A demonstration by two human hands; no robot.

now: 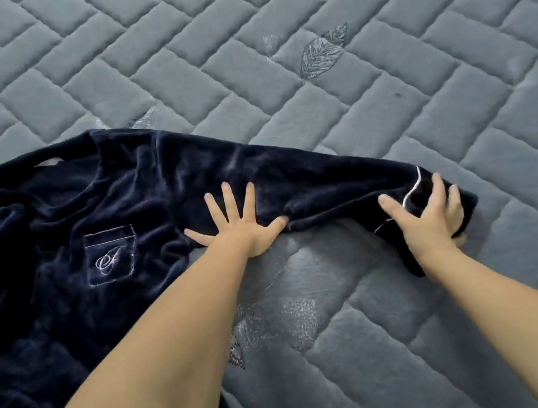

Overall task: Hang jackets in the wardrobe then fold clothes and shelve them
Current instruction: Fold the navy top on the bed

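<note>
Navy fleece top (67,232) lay spread on the grey quilted mattress (309,59), body to the left of both hands, chest pocket (111,254) with a stitched monogram facing up. One sleeve (310,191) stretched out rightward across the bed. Left hand (242,230) pressed flat on the sleeve near the shoulder seam, fingers (229,199) straight and splayed wide, gripping nothing. Right hand (430,215) was at the cuff (431,191), fingers curled round the fabric end, thumb side hidden beneath it. White piping on the cuff showed just beyond those fingers. Leaf motifs (322,51) were stitched into the mattress well beyond both hands. Bare forearms reached in from below.
</note>
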